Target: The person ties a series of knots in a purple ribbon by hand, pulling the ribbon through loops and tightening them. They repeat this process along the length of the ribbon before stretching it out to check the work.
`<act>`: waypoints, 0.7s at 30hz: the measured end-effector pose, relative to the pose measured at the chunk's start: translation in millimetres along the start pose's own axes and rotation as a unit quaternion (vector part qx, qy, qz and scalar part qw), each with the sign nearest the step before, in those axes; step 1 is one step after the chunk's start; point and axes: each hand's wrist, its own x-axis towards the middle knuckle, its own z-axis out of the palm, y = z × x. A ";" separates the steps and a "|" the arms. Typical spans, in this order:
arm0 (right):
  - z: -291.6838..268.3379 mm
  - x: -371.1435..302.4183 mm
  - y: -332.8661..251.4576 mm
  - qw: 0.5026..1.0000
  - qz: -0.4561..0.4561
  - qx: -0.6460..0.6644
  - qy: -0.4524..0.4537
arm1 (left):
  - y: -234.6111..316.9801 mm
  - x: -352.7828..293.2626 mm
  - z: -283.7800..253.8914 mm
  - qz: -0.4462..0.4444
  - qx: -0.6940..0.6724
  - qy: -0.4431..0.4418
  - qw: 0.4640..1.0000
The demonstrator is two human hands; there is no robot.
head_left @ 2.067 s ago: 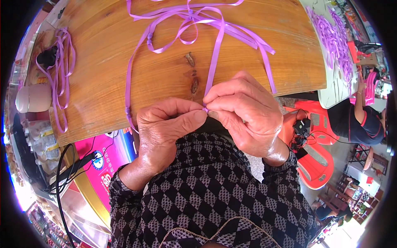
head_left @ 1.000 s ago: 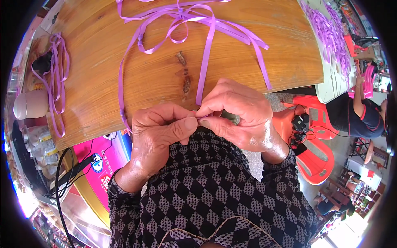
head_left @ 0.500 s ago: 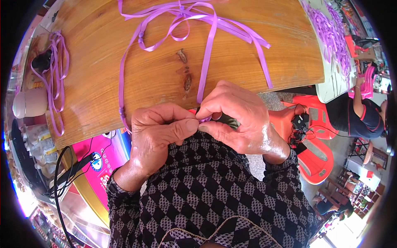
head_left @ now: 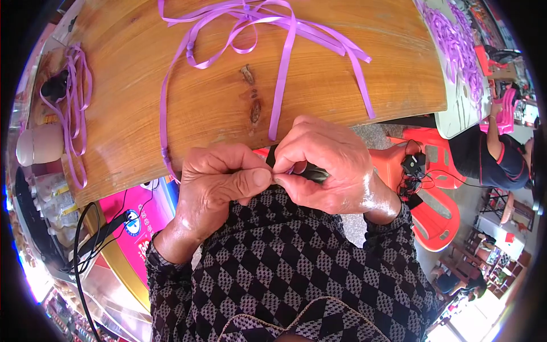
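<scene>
My left hand [head_left: 219,178] and my right hand [head_left: 326,165] meet fingertip to fingertip just off the table's near edge. Both are closed in a pinch on purple ribbon, most of it hidden by the fingers; a small purple bit shows inside my right hand. One long strand of the purple ribbon [head_left: 163,114] runs down the table, with a small knot at the edge, and passes behind my left hand. Another strand ends on the table just above my right fingers. Loops with several knots lie farther back on the wooden table [head_left: 216,119].
More purple ribbon [head_left: 85,102] hangs over a black object at the table's left. A heap of purple ribbon [head_left: 456,45] lies on a white table at far right. A red plastic chair [head_left: 436,222] holds a black cabled device [head_left: 413,166]. Another person sits at right.
My fingertips have closed tighter together, covering the purple bit that showed between them. My right hand has shifted slightly down. The ribbons on the table lie as before.
</scene>
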 end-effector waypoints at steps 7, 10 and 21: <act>0.2 -4.8 -0.3 1.000 0.010 0.004 -0.008 | 4.9 -7.2 -2.9 -0.010 0.083 0.015 0.996; -0.4 -5.6 -4.5 1.000 0.020 0.001 -0.008 | 0.9 -12.9 -6.5 0.001 0.085 0.032 0.996; -3.0 1.9 -2.9 1.000 0.009 -0.018 -0.006 | 3.4 -7.1 -0.2 -0.044 0.027 0.061 0.997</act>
